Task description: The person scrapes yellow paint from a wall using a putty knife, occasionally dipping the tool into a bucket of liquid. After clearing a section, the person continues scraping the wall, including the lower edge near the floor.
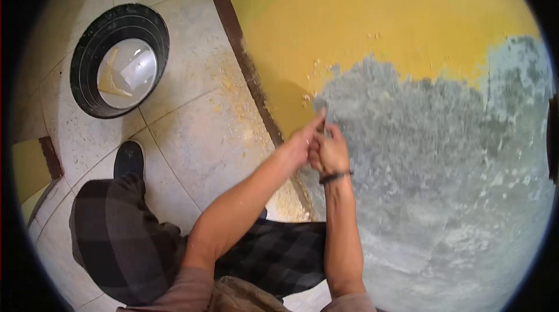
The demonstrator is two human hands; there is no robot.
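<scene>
My right hand [332, 153], with a dark band at the wrist, is closed around a small tool that looks like a scraper [322, 127]. Most of the scraper is hidden by my fingers. Pressed against it from the other side is my left hand [300, 146], its index finger stretched out toward the wall. Both hands meet at the lower edge of the yellow paint [372, 9], where it gives way to a bare grey patch [407, 137]. Loose paint flakes [307, 98] cling near that ragged edge.
A black bucket [78, 79] with whitish liquid stands on the tiled floor [180, 155] at the left. Paint crumbs [241, 114] lie along the brown skirting [233, 27]. My shod foot [128, 159] rests below the bucket.
</scene>
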